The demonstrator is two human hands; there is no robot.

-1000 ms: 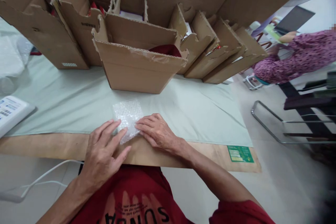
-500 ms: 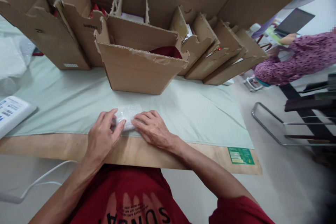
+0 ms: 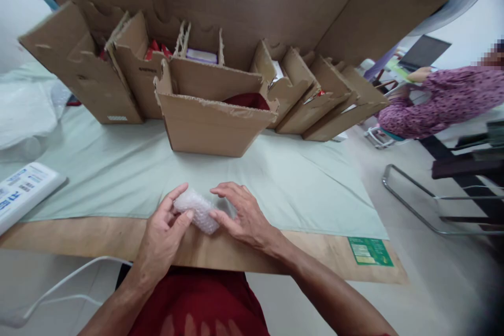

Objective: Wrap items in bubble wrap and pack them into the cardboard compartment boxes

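Front box (image 3: 208, 128): faces you, a dark red thing (image 3: 248, 101) inside.
Back boxes (image 3: 79, 81): red pieces (image 3: 153, 50) in one on your left, a white-and-purple pack (image 3: 201, 56) in the middle.
Bubble wrap (image 3: 200, 212): a small bundle by the desk's (image 3: 79, 233) near edge, between your left hand (image 3: 167, 226) and right hand (image 3: 246, 218).
Grip: left pinches its left end; right spreads wide, thumb at its right end.

Packing workroom, by appearance: cut-down cardboard boxes (image 3: 207, 128), cloth-covered worktable (image 3: 307, 194), bubble wrap (image 3: 196, 211), 1 laptop (image 3: 424, 52), 1 co-worker (image 3: 441, 97) beyond
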